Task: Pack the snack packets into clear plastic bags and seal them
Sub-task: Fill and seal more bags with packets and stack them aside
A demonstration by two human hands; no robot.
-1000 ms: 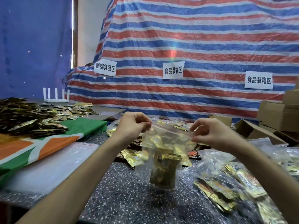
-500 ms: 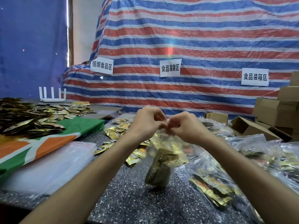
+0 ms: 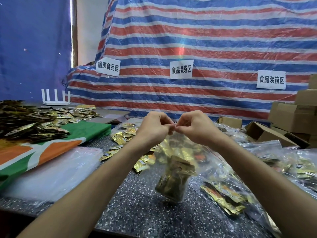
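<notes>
A clear plastic bag (image 3: 178, 148) hangs above the speckled table (image 3: 137, 208), with several gold snack packets (image 3: 173, 179) bunched at its bottom. My left hand (image 3: 155, 127) and my right hand (image 3: 193, 127) pinch the bag's top edge, fingertips meeting at its middle. The bag's zip strip is mostly hidden behind my fingers. Loose gold packets (image 3: 123, 136) lie on the table behind the bag.
Filled clear bags (image 3: 228, 194) lie at the right. A stack of flat clear bags (image 3: 56, 170) lies at the left beside a green and orange cloth (image 3: 51, 148) heaped with gold packets (image 3: 25, 121). Cardboard boxes (image 3: 291, 117) stand at the far right.
My hands, a second ago apart at the two ends of the bag's top, have come together at its middle. The bag now hangs narrower and the packets inside have tilted.
</notes>
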